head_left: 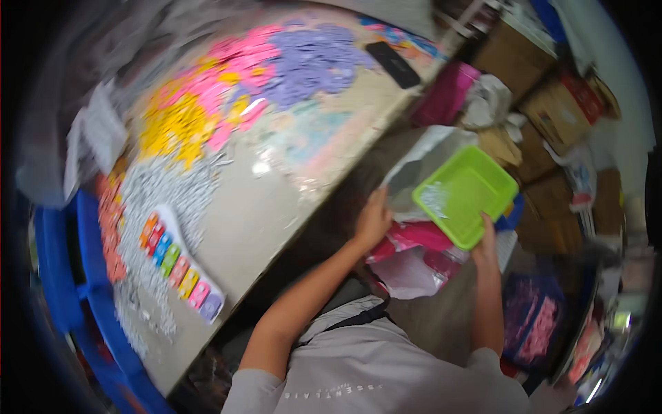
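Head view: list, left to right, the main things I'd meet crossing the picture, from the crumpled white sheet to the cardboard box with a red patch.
Crumpled white sheet, strip of multicoloured squares, left hand, green basket, cardboard box with a red patch.

On the bench point(238, 207), loose heaps of small flat pieces: yellow pieces point(176, 127) to the left, pink pieces point(245, 54) next to them and partly mixed in, purple pieces point(317, 62) farther right. Salmon pieces point(110, 231) along the left edge, near blue plastic crates point(93, 241). Dark phone point(393, 65) by the right-hand edge; lies flat. White strip point(181, 263) with a row of multicoloured squares, set aslant. Crumpled white sheet point(100, 131) at far left. Beyond the bench, right: bright pink bag point(445, 93), whitish bag point(488, 102) beside it, piled cardboard boxes point(514, 55). Lower right, dark blue container point(514, 300) with pink contents point(541, 321), blurred.
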Motion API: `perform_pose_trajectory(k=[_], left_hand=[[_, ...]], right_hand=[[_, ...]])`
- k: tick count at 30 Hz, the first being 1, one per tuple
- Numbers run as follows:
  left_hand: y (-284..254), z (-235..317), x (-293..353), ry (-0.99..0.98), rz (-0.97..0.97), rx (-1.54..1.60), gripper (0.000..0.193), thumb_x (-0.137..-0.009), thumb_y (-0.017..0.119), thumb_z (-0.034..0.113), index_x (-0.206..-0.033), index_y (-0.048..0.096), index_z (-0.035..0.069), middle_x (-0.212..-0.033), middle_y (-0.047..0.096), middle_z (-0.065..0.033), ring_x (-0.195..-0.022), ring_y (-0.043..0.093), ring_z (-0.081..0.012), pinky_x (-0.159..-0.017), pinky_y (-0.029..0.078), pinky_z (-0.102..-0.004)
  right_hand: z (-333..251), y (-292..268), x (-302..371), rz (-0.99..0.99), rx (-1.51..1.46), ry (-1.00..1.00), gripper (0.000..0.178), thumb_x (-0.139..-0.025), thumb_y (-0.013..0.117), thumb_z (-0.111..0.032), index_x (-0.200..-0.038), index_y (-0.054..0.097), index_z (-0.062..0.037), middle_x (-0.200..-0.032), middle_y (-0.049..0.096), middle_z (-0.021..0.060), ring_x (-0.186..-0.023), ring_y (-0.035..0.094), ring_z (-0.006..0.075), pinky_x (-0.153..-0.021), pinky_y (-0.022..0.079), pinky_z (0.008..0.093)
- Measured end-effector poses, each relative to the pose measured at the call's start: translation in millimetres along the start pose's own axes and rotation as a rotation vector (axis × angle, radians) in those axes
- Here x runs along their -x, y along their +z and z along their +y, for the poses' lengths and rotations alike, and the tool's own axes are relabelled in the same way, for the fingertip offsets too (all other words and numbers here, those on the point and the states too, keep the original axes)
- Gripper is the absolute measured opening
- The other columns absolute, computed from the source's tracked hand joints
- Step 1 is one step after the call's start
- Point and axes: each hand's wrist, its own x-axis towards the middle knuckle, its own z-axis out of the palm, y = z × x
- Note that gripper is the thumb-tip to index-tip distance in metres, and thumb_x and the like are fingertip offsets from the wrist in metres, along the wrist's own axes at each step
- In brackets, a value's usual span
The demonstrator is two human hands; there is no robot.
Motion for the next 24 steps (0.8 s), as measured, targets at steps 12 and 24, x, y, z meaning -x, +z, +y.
perform_pose_trajectory(k=[12, 24], left_hand=[[-160.5, 113.4, 169.8, 0.554, 0.025, -0.308, 0.042, -0.080, 0.068, 0.011, -0.121, 0.063, 0.004, -0.104, 0.066, -0.0098, -0.093, 0.062, -0.0281, -0.079, 0.052, -0.0403], [-269.3, 95.1, 272.6, -0.117, 1.053, -0.665, 0.082, -0.080, 0.083, 0.032, -0.144, 0.041, 0.004, -0.142, 0.050, -0.0180, -0.129, 0.048, -0.0375, -0.108, 0.037, -0.0488]], right_hand=[[-68.5, 228.2, 52.4, -0.395, 0.123, -0.137, 0.063, -0.102, 0.057, -0.043, -0.148, 0.042, -0.0038, -0.144, 0.053, 0.0103, -0.123, 0.057, 0.0261, -0.103, 0.049, 0.0393], [-33.8, 395.0, 44.4, -0.759, 0.407, -0.274, 0.050, -0.104, 0.054, -0.037, -0.139, 0.049, -0.0006, -0.132, 0.060, 0.0125, -0.111, 0.063, 0.0244, -0.094, 0.053, 0.0394]])
